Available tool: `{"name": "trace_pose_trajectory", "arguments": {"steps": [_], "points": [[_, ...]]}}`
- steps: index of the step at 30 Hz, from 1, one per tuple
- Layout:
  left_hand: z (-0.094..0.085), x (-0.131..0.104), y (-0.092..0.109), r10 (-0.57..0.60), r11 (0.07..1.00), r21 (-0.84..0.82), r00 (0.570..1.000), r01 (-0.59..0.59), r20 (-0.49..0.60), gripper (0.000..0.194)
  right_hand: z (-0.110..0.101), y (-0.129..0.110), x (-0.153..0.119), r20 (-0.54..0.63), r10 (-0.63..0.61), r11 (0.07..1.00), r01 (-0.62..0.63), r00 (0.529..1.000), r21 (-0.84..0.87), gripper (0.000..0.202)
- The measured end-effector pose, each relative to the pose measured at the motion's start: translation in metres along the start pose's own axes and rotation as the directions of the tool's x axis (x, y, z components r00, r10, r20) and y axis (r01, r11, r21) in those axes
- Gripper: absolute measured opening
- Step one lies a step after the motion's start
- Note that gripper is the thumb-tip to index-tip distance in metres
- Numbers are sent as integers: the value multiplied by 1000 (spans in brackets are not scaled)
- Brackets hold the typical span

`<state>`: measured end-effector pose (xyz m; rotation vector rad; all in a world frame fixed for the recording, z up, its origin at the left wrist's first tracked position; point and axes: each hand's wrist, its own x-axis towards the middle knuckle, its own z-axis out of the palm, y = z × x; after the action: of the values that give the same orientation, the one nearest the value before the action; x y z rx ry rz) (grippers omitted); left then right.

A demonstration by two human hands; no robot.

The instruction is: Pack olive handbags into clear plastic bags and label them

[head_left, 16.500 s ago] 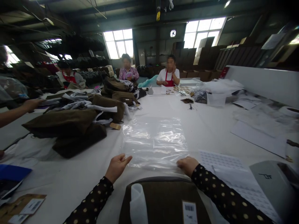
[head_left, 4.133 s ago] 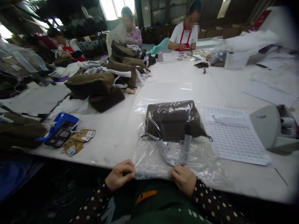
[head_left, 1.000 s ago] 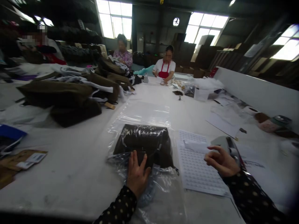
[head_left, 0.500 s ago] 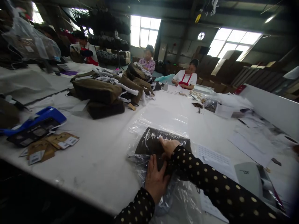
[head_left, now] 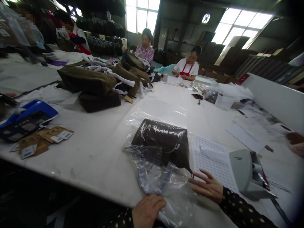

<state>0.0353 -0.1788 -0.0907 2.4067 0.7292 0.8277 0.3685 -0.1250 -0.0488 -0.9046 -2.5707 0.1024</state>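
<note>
A dark olive-brown bag [head_left: 163, 136] lies on the white table inside a clear plastic bag [head_left: 180, 193]. Its handles, wrapped in pale material [head_left: 152, 180], point toward me. At the near end of the plastic, my left hand [head_left: 147, 208] is closed with the fingers bent over the plastic edge. My right hand [head_left: 207, 186] is open, fingers spread, at the right side of the plastic bag. Its fingertips are by a small dark loop [head_left: 192, 173] at the brown bag's lower right corner; whether they touch it I cannot tell.
Brown bags [head_left: 87, 80] are piled at the back left. Left lie a blue tape dispenser-like object [head_left: 42, 110] and tan tags [head_left: 57, 134]. To the right are a printed sheet [head_left: 211, 158] and a grey device [head_left: 242, 172]. Co-workers [head_left: 186, 68] sit across the table.
Both hands have come off the middle of the brown bag. My left hand has moved down to the plastic's near end, my right hand down and right to its side. The view has shifted slightly.
</note>
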Motion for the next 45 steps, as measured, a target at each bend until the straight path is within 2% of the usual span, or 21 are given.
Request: {"name": "trace_pose_trajectory", "arguments": {"steps": [3,6,8,12,14,16,17,20,23,25,26,28,29,31,32,33,34,37,41,43,45], "points": [[1,4,7,-160,985,78,986,156,51,79,11,6,19,-97,58,986,-41,994,163,23],[-8,8,7,-216,968,124,976,216,-13,31,17,3,35,-248,304,908,-201,920,368,22],[-18,6,5,-244,967,45,959,253,-148,23,23,-10,41,-354,471,840,-289,808,458,19],[-43,-12,2,-442,896,-157,802,415,-402,29,40,-42,57,-652,548,835,-288,525,470,24],[-50,-19,4,-369,926,-96,820,366,-437,30,48,-55,69,-748,517,856,-282,416,434,26],[-50,-20,5,-287,951,-26,849,308,-444,58,53,-63,77,-778,497,864,-296,384,406,27],[-49,-19,5,-313,942,-39,836,332,-450,64,55,-66,80,-778,493,866,-304,389,397,27],[-51,-13,-1,-541,839,-227,713,495,-446,33,54,-72,79,-743,496,867,-304,450,395,25],[-67,-12,-12,-732,679,-413,608,608,-309,33,50,-81,76,-679,501,865,-339,536,370,20],[-81,-15,-19,-816,565,-454,548,689,-184,32,50,-89,78,-597,558,816,-511,577,269,12],[-88,-16,-21,-832,548,-433,519,716,-195,32,51,-92,80,-548,609,759,-622,573,192,8],[-98,-15,-19,-771,628,-336,501,702,-393,30,55,-97,85,-469,711,618,-784,524,60,16],[-100,-12,-17,-659,724,-241,546,647,-517,28,58,-98,88,-455,738,571,-820,498,29,21],[-98,0,-11,-326,902,49,750,429,-576,27,63,-99,92,-441,754,552,-833,486,27,23],[-94,8,-11,-167,939,188,859,288,-484,30,66,-99,93,-445,751,559,-829,488,35,23],[-88,18,-13,-51,941,294,930,167,-364,36,68,-99,93,-449,748,564,-825,489,39,22],[-82,28,-18,8,922,375,965,95,-263,44,68,-98,93,-451,745,568,-822,491,44,22],[-63,51,-44,-18,853,507,979,120,-201,55,58,-95,91,-440,740,605,-789,510,104,24],[-51,58,-70,-106,846,496,973,196,-204,52,4,-88,104,-457,605,775,-614,652,152,29],[-51,56,-72,-137,867,449,971,214,-198,51,-28,-84,130,-299,554,832,-515,777,206,19],[-51,55,-71,-172,893,382,965,237,-198,53,-47,-78,168,13,488,832,-470,873,294,24]]}}
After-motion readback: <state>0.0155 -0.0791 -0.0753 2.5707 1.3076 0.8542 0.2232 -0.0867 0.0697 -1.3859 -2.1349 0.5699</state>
